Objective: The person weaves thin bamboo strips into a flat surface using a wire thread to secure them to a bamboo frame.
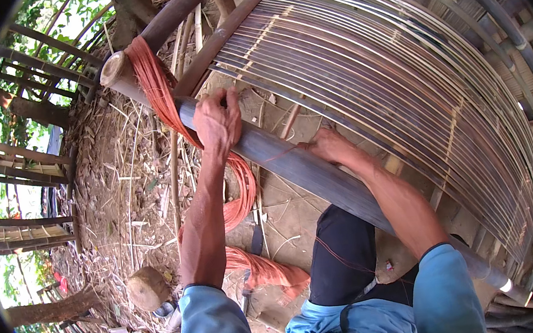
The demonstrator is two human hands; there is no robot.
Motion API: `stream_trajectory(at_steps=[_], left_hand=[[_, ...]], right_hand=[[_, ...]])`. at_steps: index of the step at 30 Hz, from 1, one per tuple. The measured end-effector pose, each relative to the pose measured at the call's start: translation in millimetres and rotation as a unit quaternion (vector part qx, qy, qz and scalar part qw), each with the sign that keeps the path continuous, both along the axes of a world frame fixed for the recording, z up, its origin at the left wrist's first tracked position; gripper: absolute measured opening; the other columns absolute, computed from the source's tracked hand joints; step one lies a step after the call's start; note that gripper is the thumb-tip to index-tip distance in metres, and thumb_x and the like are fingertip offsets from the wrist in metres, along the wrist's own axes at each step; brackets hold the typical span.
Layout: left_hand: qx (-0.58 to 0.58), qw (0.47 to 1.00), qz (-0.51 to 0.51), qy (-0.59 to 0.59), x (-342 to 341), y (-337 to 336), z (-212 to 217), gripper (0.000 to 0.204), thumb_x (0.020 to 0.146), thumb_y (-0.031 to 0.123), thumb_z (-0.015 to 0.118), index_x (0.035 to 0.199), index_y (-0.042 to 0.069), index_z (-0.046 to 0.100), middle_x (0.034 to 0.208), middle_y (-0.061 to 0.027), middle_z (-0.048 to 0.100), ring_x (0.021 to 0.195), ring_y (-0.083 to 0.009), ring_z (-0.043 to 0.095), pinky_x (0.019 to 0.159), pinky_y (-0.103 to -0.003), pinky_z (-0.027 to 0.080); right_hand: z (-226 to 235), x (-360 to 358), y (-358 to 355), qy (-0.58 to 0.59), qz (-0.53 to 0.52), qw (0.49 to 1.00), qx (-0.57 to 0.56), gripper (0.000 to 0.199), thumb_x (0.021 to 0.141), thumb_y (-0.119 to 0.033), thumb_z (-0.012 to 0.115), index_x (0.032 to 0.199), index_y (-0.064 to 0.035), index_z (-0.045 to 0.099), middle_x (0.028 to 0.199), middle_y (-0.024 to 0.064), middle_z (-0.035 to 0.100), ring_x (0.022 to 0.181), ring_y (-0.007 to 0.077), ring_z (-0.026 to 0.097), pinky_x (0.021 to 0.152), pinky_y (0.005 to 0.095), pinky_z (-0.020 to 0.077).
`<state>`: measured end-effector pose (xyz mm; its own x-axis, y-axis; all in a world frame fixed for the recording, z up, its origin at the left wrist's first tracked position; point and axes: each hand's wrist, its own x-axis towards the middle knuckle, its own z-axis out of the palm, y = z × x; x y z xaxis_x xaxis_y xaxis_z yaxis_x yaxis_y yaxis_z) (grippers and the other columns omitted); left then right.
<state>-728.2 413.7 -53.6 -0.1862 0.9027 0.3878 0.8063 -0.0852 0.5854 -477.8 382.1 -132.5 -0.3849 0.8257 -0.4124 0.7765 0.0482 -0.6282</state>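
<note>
A thick dark bamboo pole (306,174) runs slantwise in front of me. My left hand (217,121) is closed at its upper side, fingers curled; what they grip is hidden. Just beyond the pole, my right hand (329,147) is bent in a pinch at a thin orange string (276,157) that crosses the pole's surface. Its fingertips are partly out of sight. A thick hank of orange strings (155,81) is draped over the pole's left end and hangs down in loops. Past the pole lies a curved panel of thin bamboo slats (359,59), tied in rows.
A cut log (148,288) stands at the lower left. More orange strands (268,270) trail on the ground by my leg. Bamboo scraps and dry leaves (125,181) litter the dirt floor. Bamboo rails (28,185) line the left side, and poles (492,26) the right.
</note>
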Motion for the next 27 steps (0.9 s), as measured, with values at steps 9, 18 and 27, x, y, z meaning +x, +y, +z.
stream_trajectory(at_steps=[9, 18, 27], left_hand=[[0.017, 0.999, 0.027, -0.026, 2, -1, -1, 0.035, 0.093, 0.031, 0.061, 0.079, 0.0, 0.068, 0.077, -0.027, 0.062, 0.078, -0.0444, 0.062, 0.075, -0.051, 0.048], [0.015, 0.909, -0.029, -0.416, -27, -18, 11, 0.037, 0.104, 0.032, 0.054, 0.078, 0.004, 0.058, 0.066, -0.006, 0.054, 0.057, -0.0192, 0.052, 0.06, -0.036, 0.045], [0.145, 0.758, 0.029, -0.636, -167, -201, 131, 0.032, 0.102, 0.041, 0.057, 0.117, 0.013, 0.061, 0.062, 0.0045, 0.044, 0.043, -0.0078, 0.037, 0.034, -0.017, 0.027]], right_hand=[[60, 23, -43, 0.095, -0.134, 0.985, 0.053, 0.045, 0.087, -0.043, 0.073, 0.089, 0.0021, 0.075, 0.082, 0.0259, 0.07, 0.074, 0.0396, 0.07, 0.067, 0.0474, 0.0521], [197, 27, -148, 0.242, 0.074, 0.949, 0.189, 0.039, 0.093, -0.027, 0.07, 0.067, 0.0007, 0.062, 0.054, 0.0106, 0.048, 0.049, 0.0159, 0.041, 0.051, 0.0368, 0.0385], [229, -9, -189, 0.275, 0.047, 0.889, 0.364, 0.042, 0.09, -0.025, 0.075, 0.056, -0.0096, 0.056, 0.047, 0.0077, 0.052, 0.043, 0.0226, 0.052, 0.045, 0.0396, 0.0422]])
